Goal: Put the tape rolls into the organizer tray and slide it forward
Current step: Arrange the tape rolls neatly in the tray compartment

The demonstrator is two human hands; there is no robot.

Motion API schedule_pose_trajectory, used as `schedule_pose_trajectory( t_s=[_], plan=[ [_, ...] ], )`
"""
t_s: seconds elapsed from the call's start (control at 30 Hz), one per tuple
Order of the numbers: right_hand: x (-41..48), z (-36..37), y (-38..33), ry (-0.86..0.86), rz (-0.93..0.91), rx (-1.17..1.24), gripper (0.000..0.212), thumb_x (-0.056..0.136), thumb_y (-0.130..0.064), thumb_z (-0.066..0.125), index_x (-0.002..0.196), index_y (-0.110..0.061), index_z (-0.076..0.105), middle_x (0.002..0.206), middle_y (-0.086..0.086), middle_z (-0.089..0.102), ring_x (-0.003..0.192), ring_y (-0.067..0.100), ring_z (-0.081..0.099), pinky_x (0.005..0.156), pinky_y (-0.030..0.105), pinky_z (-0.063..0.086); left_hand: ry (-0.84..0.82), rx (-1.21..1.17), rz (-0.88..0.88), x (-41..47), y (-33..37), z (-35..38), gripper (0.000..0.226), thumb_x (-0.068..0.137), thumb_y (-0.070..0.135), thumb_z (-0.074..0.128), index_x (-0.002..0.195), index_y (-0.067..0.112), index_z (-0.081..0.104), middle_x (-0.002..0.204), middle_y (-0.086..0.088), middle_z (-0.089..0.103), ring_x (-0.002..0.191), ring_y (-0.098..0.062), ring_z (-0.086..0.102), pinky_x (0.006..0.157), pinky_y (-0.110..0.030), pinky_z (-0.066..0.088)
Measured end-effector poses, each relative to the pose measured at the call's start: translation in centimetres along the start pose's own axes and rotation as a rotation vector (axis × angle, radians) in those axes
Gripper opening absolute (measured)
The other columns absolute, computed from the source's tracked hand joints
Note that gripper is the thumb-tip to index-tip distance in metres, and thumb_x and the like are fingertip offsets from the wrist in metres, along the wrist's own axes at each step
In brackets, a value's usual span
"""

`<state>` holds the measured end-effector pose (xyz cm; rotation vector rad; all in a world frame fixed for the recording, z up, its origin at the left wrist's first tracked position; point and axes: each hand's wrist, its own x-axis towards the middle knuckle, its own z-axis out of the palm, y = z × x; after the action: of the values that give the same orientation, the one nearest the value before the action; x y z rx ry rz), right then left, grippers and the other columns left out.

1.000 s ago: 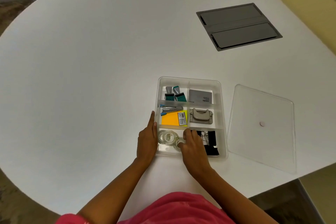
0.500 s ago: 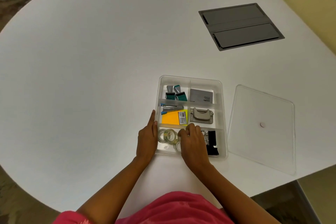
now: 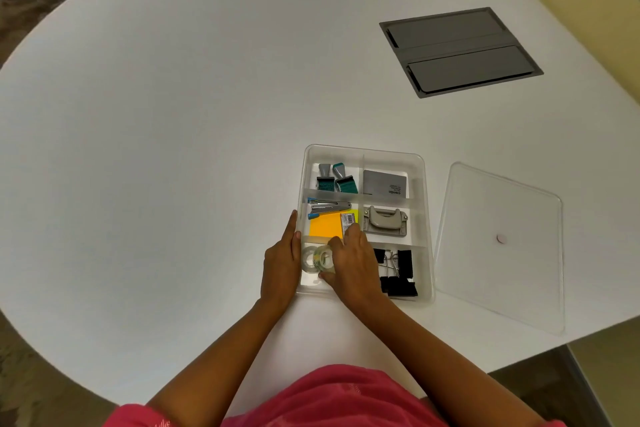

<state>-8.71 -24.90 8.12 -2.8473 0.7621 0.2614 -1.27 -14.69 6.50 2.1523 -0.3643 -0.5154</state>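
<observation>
The right hand has shifted since half a second ago: its fingers now reach further up, with the tips over the divider at the 12 o'clock edge of the near-left compartment and touching the orange sticky notes, while the thumb sits at the 6 o'clock side of the tape rolls. The rolls themselves have shifted a little left within that compartment; two clear rolls show, one overlapping the other, the right one tucked under the right hand's curled fingers and thumb (whether the hand truly pinches it I cannot tell). The left hand has stayed where it was, laid flat and open against the outer left wall of the organizer tray, fingers pointing to 12 o'clock, thumb on the rim.

The tray has not moved on the white table. It lies just ahead of the person's body. In its other compartments are stamps, a grey card box, a stapler, a hole punch and black binder clips. The clear lid lies flat at 3 o'clock of the tray, just beside it. A grey cable hatch is set into the table towards 1 o'clock, well apart.
</observation>
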Motion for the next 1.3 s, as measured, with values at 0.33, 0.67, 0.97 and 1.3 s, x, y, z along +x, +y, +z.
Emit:
schedule_pose_trajectory(
  t_s=[0.33,0.67,0.97,1.3],
  plan=[
    [-2.0,-0.2,1.7,0.003,0.162,-0.088,0.065,0.029,-0.036,0.095,0.079,-0.005,0.069,0.094,0.021,0.063,0.076,0.03,0.06,0.061,0.033,0.051,0.015,-0.006,0.019,-0.2,0.2,-0.1,0.045,0.1,0.026,0.033,0.144,0.026,0.025,0.12,-0.008,0.065,0.086,-0.006,0.056,0.083,-0.015,0.041],
    [-2.1,-0.1,1.0,0.068,0.125,-0.077,0.052,0.026,-0.008,0.095,0.07,-0.005,0.068,0.088,0.023,0.064,0.073,0.034,0.06,0.056,0.036,0.051,0.022,0.003,0.013,-0.3,0.4,-0.1,0.046,0.099,0.026,0.034,0.144,0.024,0.025,0.12,-0.009,0.065,0.087,-0.006,0.055,0.083,-0.018,0.04],
    [-1.0,0.2,1.6,0.07,0.006,-0.09,0.038,0.034,-0.016,0.096,0.065,-0.012,0.074,0.097,0.017,0.066,0.086,0.031,0.062,0.064,0.034,0.053,0.019,0.016,0.022,-0.2,0.2,-0.2,0.046,0.099,0.026,0.034,0.144,0.025,0.025,0.118,-0.01,0.066,0.085,-0.008,0.056,0.083,-0.018,0.041],
    [-1.5,0.1,1.1,0.11,0.025,-0.076,0.037,0.03,-0.006,0.095,0.052,-0.001,0.066,0.09,0.019,0.068,0.076,0.029,0.063,0.057,0.031,0.051,0.013,0.009,0.018,-0.3,0.3,-0.3,0.046,0.099,0.027,0.034,0.144,0.026,0.024,0.122,-0.009,0.064,0.092,-0.011,0.059,0.092,-0.029,0.047]
  ],
)
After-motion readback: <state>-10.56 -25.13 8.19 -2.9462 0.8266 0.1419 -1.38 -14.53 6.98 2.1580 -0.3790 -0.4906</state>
